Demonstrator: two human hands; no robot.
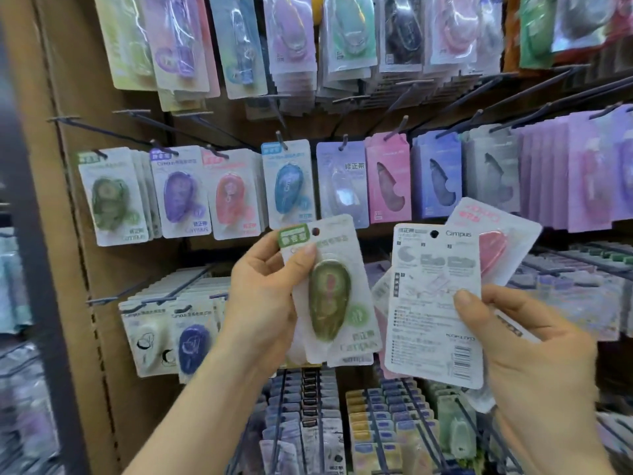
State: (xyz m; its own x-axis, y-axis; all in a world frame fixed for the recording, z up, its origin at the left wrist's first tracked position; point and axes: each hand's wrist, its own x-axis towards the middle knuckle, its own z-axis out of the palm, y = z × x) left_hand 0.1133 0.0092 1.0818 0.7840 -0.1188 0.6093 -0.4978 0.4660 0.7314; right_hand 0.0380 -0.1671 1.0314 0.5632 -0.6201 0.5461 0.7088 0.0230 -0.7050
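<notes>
Green tape pack (pixel 330 296) in left hand (pixel 263 296) — right hand (pixel 534 351) grips two packs (pixel 435 303).

Side wall: brown board panel (pixel 68 217) on my left.
Hooks: dark metal pegs (pixel 113 130) in rows, jutting toward me.
Stock: pastel carded packs (pixel 180 193) hanging before me.
Light: bright, glaring off plastic.

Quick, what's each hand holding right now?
Left hand: grips a green correction tape pack, front showing.
Right hand: grips a back-facing pack, with a pink pack fanned behind.
</notes>
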